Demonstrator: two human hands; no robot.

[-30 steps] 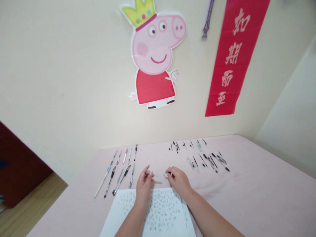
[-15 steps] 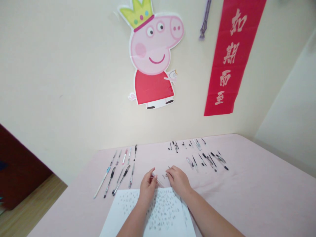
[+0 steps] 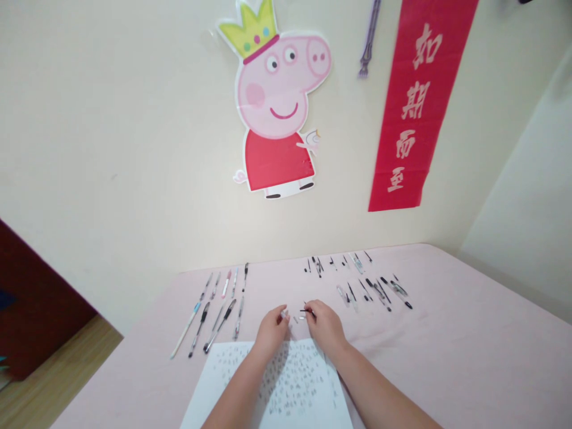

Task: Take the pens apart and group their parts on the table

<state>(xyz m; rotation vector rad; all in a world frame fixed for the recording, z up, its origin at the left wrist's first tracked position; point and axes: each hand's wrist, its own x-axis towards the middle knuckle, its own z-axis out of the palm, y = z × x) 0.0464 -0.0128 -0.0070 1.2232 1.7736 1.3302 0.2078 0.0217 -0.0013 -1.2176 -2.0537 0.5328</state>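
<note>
Both of my hands rest at the middle of a pink table (image 3: 447, 345), just beyond a white sheet of paper (image 3: 290, 387) covered in small scribbles. My left hand (image 3: 271, 326) is closed, pinching a short clear pen part at its fingertips. My right hand (image 3: 324, 323) is closed too, pinching a thin dark pen refill (image 3: 304, 310) whose tip points left. One or two tiny pale pieces (image 3: 295, 319) lie on the table between the two hands.
A row of whole pens (image 3: 214, 310) lies to the left. Several taken-apart pen pieces (image 3: 366, 283) are spread at the back right. The wall behind carries a cartoon pig cut-out (image 3: 277, 101) and a red banner (image 3: 415, 101).
My left hand has moved right, closer to my right hand, and the clear part it holds now points at the refill. The right hand has barely shifted.
</note>
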